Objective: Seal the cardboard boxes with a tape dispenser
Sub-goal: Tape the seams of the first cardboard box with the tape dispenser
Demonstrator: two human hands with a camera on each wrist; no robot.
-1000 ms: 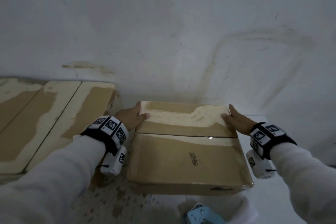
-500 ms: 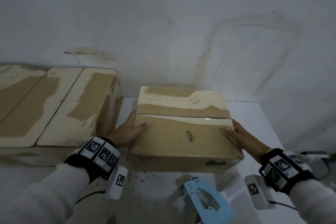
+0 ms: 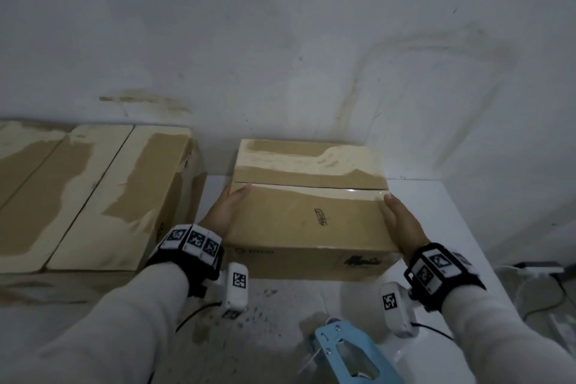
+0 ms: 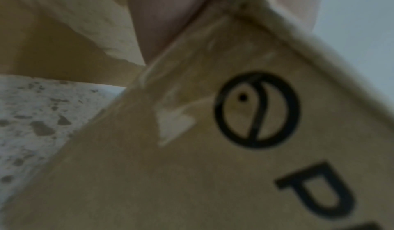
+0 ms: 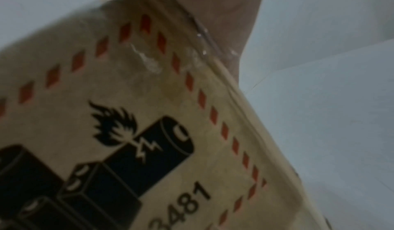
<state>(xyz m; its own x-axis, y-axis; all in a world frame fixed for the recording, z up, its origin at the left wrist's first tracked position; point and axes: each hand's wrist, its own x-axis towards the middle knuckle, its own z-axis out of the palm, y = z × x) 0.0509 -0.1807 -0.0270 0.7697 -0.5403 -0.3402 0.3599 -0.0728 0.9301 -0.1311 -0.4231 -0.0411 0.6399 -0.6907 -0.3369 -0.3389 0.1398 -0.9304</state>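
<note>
A closed brown cardboard box (image 3: 308,218) sits on the white table (image 3: 452,227), with glossy clear tape along its top seam. My left hand (image 3: 229,209) lies flat on the box's left side, thumb on the top edge by the seam's end. My right hand (image 3: 400,221) presses flat on the right side at the other end. The left wrist view shows my left hand (image 4: 166,14) on the box (image 4: 213,166) over wrinkled tape. In the right wrist view my right hand (image 5: 230,6) touches the box (image 5: 127,99) beside a battery label. A light blue tape dispenser (image 3: 349,352) lies near me, held by neither hand.
Bigger cardboard boxes (image 3: 93,196) stand close to the left, nearly against my left hand. A stained white wall (image 3: 311,56) rises right behind the box. Cables (image 3: 545,284) lie past the table's right edge. The tabletop near me is speckled with brown bits.
Both hands slid from the far flap's ends back toward me to the seam's ends and lower on the box sides. The dispenser has come further into view.
</note>
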